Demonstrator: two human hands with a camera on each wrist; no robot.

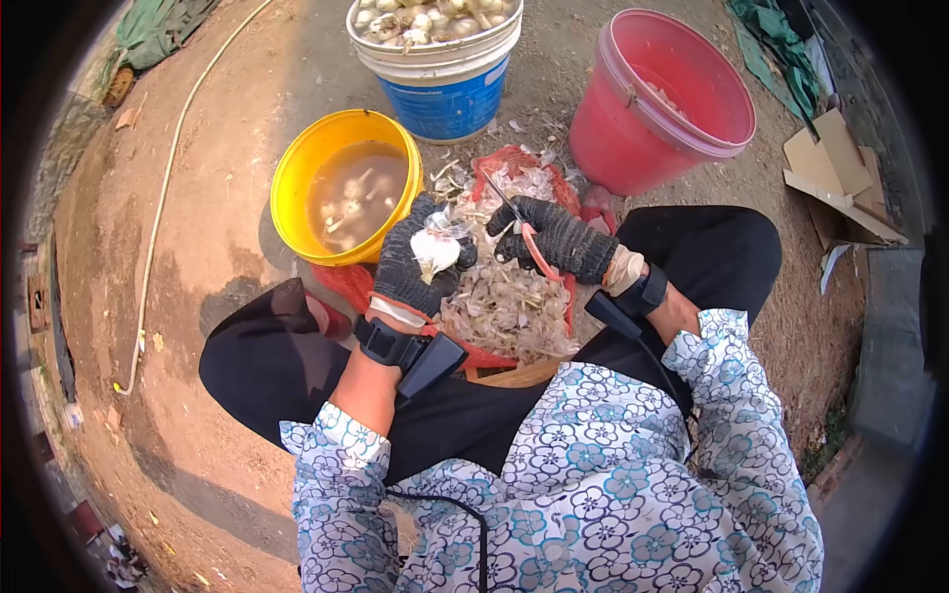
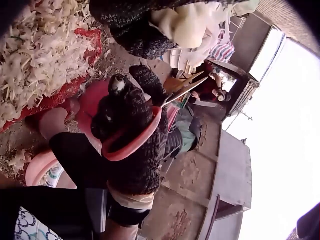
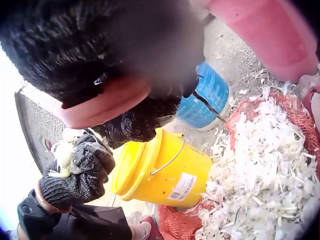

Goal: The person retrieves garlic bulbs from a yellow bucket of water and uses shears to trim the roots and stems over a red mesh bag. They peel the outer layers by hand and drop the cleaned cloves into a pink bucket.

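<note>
In a dark knitted glove, the left hand (image 1: 413,265) holds a whitish garlic bulb (image 1: 435,251) with loose papery skin, beside the yellow bucket (image 1: 287,188). The gloved right hand (image 1: 561,237) grips scissors with pink handles (image 1: 537,253); their blades point up and left in the head view. In the left wrist view the scissor blades (image 2: 186,92) stand apart. Between and below the hands lies a heap of garlic peels (image 1: 514,306) on red mesh (image 1: 346,285). In the right wrist view the left hand (image 3: 80,172) has its fingers curled round the garlic (image 3: 65,157).
The yellow bucket holds garlic in cloudy water. A blue and white bucket (image 1: 445,97) full of bulbs stands at the top, a pink bucket (image 1: 593,128) right of it. Cardboard (image 1: 840,168) lies far right, a hose (image 1: 168,183) at left. The person's bent knees flank the heap.
</note>
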